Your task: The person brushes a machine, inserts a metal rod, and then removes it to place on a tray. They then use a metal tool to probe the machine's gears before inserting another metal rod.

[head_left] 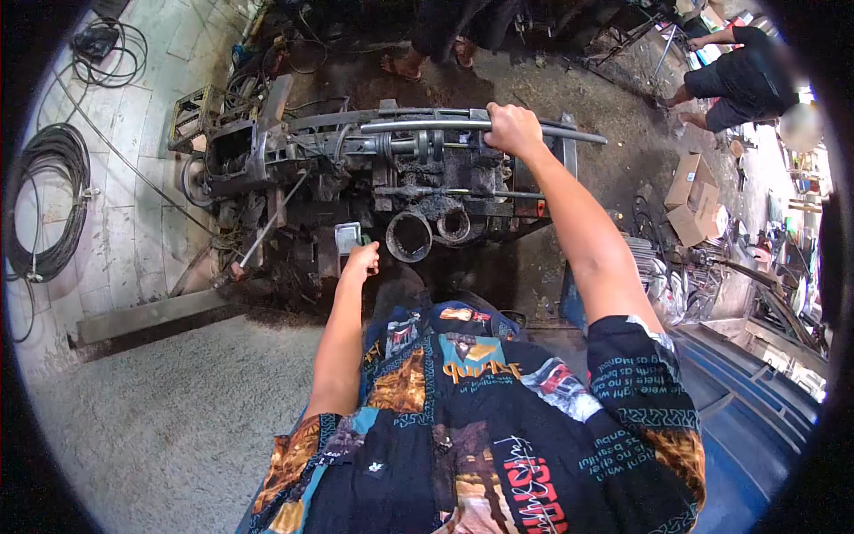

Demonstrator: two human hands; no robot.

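Note:
My right hand [513, 131] is closed round a long metal rod [569, 133] that lies lengthwise over the far side of a greasy machine [427, 160]. My left hand [363, 261] is closed at the near side of the machine, beside a small grey tray-like box [348, 238]; something dark green shows at its fingers, too small to name. To the right of that hand are two round metal rings, the larger one [409, 236] open towards me. A thin bar [271, 227] slants down at the left of the machine.
Coiled black hose [53, 200] lies on the pale tiles at left. A metal crate [191, 117] stands by the machine's left end. At right are an open cardboard box [692, 200] and a blue metal surface [729, 418]. Beyond the machine are one person's feet [405, 67] and another person [747, 80].

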